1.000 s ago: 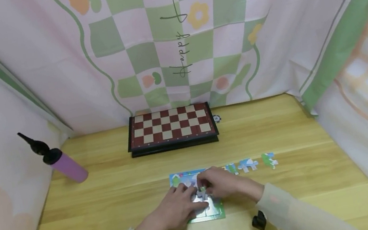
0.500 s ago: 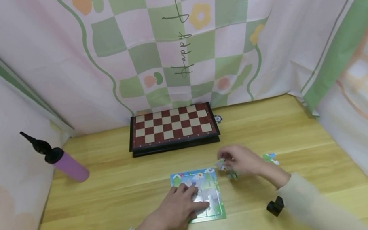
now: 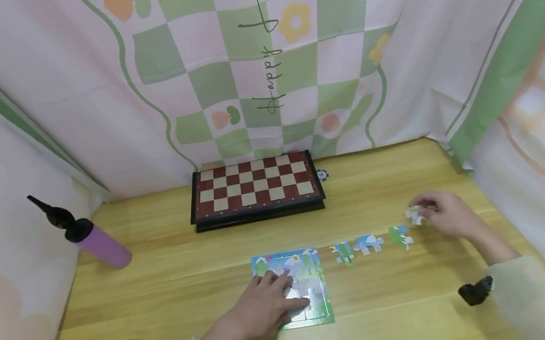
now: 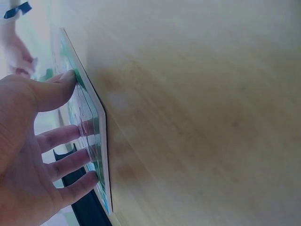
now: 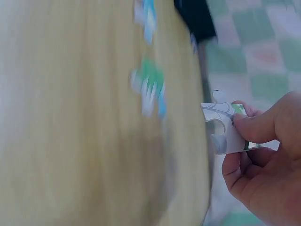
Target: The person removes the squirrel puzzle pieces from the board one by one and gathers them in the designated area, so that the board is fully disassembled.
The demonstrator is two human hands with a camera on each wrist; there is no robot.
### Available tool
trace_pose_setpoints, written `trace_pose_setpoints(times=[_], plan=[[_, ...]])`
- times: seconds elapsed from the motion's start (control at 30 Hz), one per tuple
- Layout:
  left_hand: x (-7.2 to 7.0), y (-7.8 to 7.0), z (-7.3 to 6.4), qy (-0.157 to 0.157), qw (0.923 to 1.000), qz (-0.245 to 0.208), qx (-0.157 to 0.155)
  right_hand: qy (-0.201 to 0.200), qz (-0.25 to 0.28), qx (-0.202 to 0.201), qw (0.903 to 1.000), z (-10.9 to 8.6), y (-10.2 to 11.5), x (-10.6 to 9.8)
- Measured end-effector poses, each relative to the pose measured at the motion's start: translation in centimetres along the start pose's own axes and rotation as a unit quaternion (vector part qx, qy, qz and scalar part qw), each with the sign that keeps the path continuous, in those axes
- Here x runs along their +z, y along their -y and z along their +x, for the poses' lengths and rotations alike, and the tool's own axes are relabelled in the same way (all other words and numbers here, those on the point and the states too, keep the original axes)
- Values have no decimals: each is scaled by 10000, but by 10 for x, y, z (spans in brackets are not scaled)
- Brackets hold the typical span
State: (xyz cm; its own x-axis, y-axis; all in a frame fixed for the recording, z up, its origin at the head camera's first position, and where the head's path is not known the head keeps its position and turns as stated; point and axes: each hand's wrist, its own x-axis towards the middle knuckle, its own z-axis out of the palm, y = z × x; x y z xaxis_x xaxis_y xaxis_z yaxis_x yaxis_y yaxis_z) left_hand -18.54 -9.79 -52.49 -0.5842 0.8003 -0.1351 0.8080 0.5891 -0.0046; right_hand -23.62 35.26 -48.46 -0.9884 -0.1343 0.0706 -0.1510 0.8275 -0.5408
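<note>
A small puzzle board [image 3: 314,284] with a blue and green border lies on the table. The left hand [image 3: 259,309] rests on it, fingertips spread over its surface; in the left wrist view the thumb [image 4: 59,89] and fingers touch the board's face [image 4: 89,117]. Off to the right, the right hand [image 3: 447,215] pinches a puzzle piece [image 5: 223,125], white and grey with a green corner, between thumb and fingers above the table. To its left lie three loose pieces in a row: a green-blue piece [image 3: 344,253], a blue-white piece [image 3: 369,243] and a green-white piece [image 3: 400,237].
A folded checkered chessboard case [image 3: 256,190] stands at the back, with a small round token [image 3: 323,174] beside it. At the left a purple hand pump [image 3: 102,247] with a black nozzle lies on the table. Patterned curtains [image 3: 254,64] enclose the back and sides.
The right hand has moved from the board across to the far right, carrying the puzzle piece past the loose row. The left hand has stayed on the board.
</note>
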Motion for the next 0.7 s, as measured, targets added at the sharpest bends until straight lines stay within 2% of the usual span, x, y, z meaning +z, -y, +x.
trace_pose_setpoints(times=[0.13,0.33,0.47,0.7], plan=[[1,0,1,52,9999,-134,-16,218,-94,293,9993,-11,-26,-5],[-2,0,1,122,9997,-231,-21,465,-137,376,9981,-19,-45,-1],[-2,0,-1,128,9994,-326,-39,455,-179,397,9980,-21,-49,4],[1,0,-2,-62,9995,-315,23,104,-441,169,9988,-19,-45,13]])
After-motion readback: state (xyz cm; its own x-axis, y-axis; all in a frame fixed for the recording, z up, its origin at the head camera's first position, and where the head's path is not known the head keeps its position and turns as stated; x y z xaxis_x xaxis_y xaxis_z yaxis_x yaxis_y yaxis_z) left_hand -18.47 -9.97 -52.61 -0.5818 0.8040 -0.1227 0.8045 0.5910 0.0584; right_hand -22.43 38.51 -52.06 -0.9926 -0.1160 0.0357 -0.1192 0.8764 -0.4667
